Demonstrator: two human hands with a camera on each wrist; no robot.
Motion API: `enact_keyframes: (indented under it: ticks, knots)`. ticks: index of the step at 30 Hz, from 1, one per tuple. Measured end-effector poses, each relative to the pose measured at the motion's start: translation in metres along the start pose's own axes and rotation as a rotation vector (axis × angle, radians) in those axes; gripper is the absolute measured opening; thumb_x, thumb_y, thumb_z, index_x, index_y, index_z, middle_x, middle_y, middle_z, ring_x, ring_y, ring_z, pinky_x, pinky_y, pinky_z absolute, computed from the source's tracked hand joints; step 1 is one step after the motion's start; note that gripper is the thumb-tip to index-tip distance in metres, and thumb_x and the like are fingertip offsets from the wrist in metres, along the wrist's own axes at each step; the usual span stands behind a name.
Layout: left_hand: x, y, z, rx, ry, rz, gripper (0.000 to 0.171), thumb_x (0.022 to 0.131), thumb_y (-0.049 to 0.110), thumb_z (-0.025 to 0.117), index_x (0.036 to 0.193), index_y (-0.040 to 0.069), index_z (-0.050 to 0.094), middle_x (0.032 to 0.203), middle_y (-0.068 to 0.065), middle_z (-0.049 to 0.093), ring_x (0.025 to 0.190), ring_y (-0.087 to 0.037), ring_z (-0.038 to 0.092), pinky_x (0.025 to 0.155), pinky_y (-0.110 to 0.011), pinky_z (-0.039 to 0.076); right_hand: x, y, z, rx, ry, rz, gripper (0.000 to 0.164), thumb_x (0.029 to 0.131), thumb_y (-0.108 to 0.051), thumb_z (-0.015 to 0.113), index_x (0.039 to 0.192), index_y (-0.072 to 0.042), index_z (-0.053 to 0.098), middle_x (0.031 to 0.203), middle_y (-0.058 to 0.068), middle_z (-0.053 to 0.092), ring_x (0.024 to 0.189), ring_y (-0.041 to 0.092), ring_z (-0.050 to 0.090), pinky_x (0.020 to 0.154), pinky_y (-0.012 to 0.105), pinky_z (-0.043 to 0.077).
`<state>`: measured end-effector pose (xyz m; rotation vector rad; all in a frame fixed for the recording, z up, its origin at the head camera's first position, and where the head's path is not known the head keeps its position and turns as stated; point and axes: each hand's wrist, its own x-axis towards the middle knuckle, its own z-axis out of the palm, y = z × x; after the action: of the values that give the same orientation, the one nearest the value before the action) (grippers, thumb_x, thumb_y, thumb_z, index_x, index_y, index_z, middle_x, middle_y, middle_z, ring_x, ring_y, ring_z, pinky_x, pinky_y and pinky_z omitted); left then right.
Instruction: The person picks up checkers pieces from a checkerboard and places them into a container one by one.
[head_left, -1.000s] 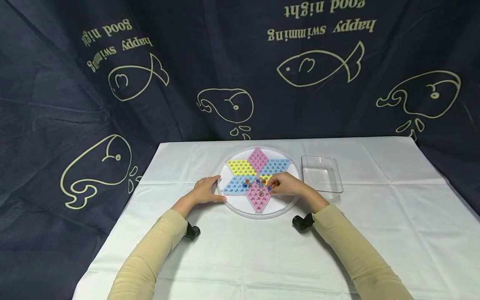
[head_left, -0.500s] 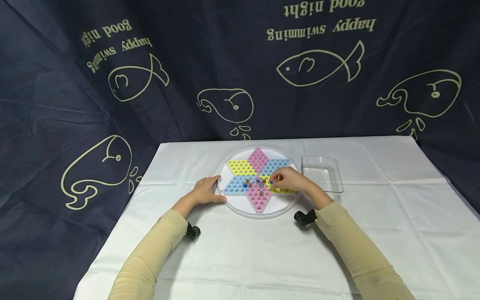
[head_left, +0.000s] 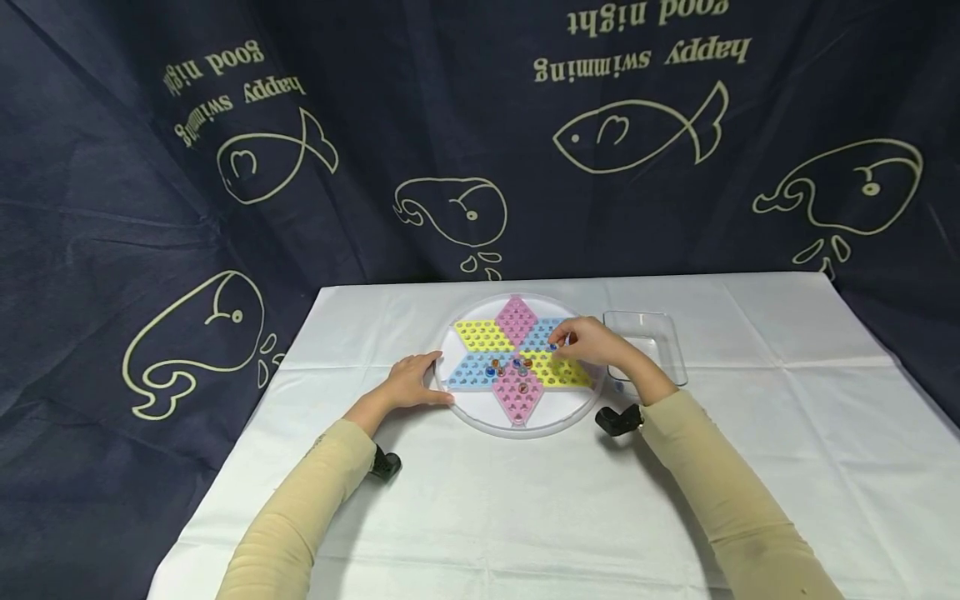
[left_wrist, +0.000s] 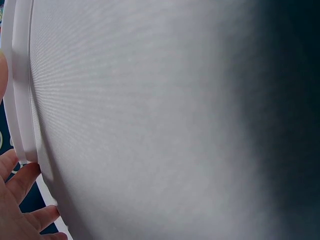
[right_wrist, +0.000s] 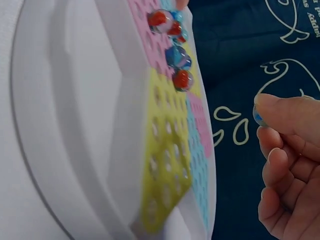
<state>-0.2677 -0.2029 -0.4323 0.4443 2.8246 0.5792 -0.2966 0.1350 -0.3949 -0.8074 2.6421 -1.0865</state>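
A round white Chinese checkers board (head_left: 551, 410) with a pink, yellow and blue star lies on the table. My right hand (head_left: 588, 342) is over its blue right-hand section, thumb and forefinger pinching a blue-and-clear marble (right_wrist: 258, 117). In the right wrist view that marble is raised off the board. Several marbles (right_wrist: 161, 21), some with red or blue swirls, sit in holes around the pink near point and the star's centre. At the board's left edge, my left hand (head_left: 408, 382) is spread, fingers and thumb touching the rim (left_wrist: 24, 100).
A clear rectangular plastic box (head_left: 681, 360) stands right of the board, partly behind my right forearm. White cloth (head_left: 465, 517) covers the table. A dark blue curtain (head_left: 420, 100) with fish and whale drawings hangs behind it.
My right hand has moved up and to the right, from near the star's centre to the blue right-hand section, uncovering the yellow section. The left hand has stayed at the rim.
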Motion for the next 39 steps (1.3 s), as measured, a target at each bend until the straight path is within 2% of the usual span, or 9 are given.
enact_keyframes:
  ticks: [13,24,31,39]
  knots:
    - [-0.001,0.000,-0.002,0.001,-0.005,-0.003,0.092,0.072,0.047,0.072,0.142,0.004,0.030,0.143,-0.017,0.036,0.132,-0.040,0.027,0.109,-0.054,0.017,-0.004,0.002,-0.027,-0.045,0.047,-0.016,0.026,0.082,-0.009,0.065,0.103,0.007,0.062,0.095,0.016,0.062,0.077,0.019,0.051,0.063,0.027,0.045]
    - [-0.002,-0.001,-0.001,0.009,-0.003,-0.002,0.092,0.072,0.048,0.072,0.142,0.004,0.030,0.142,-0.018,0.037,0.132,-0.040,0.028,0.108,-0.055,0.016,-0.008,0.012,-0.046,-0.083,0.067,0.046,0.027,0.083,-0.009,0.064,0.106,0.006,0.062,0.098,0.018,0.061,0.081,0.024,0.052,0.061,0.029,0.044]
    - [0.000,-0.001,0.000,0.003,-0.004,-0.010,0.092,0.072,0.047,0.071,0.142,0.005,0.030,0.143,-0.018,0.036,0.133,-0.040,0.026,0.108,-0.059,0.011,-0.011,0.020,-0.059,-0.089,0.114,0.102,0.026,0.083,-0.010,0.065,0.105,0.004,0.063,0.094,0.014,0.062,0.078,0.021,0.052,0.064,0.028,0.044]
    - [0.000,-0.002,0.000,0.006,-0.001,-0.012,0.093,0.072,0.049,0.071,0.143,0.006,0.029,0.143,-0.017,0.036,0.133,-0.040,0.026,0.107,-0.062,0.011,-0.018,0.028,-0.069,-0.091,0.157,0.120,0.027,0.083,-0.012,0.065,0.105,0.004,0.063,0.094,0.014,0.062,0.076,0.017,0.050,0.063,0.027,0.044]
